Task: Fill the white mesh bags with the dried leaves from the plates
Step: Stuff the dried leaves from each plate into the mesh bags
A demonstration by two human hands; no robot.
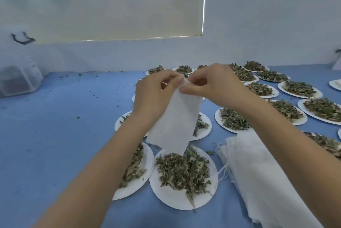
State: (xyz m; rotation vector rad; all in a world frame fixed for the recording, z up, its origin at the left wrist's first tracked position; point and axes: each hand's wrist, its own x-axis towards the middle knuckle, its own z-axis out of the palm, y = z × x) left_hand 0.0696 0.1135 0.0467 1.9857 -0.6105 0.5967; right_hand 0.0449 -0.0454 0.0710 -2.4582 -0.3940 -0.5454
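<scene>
Up at chest height, two grips meeting on the top edge of one white mesh bag (175, 117): left hand (155, 91) pinching the edge between thumb and curled fingers, right hand (212, 83) pinching the same edge just beside it, fingertips almost touching. Probably working the two layers of the mouth apart, hence both pinches so close together at one spot. Bag still flat and seemingly empty, hanging down freely from the pinch, lower corner dangling just above the nearest plate (184, 198) of dried leaves (184, 170). Likely held over that plate so that the leaves can go in with little reach and any spill lands back on paper.

Both forearms raised from the bottom corners of the view and converging toward the middle, wrists bent slightly inward, backs of the hands facing the camera.

Beyond the hands, many more white plates (299, 91) heaped with leaves, set in rows across the blue counter (55, 135) toward the far right. Close on the right, a stack of spare mesh bags (258, 172) with drawstrings trailing at its left edge, lying within easy reach of the right arm. Loose crumbs of leaf scattered over the counter. At far left, a clear plastic container (18, 80) against the wall.
</scene>
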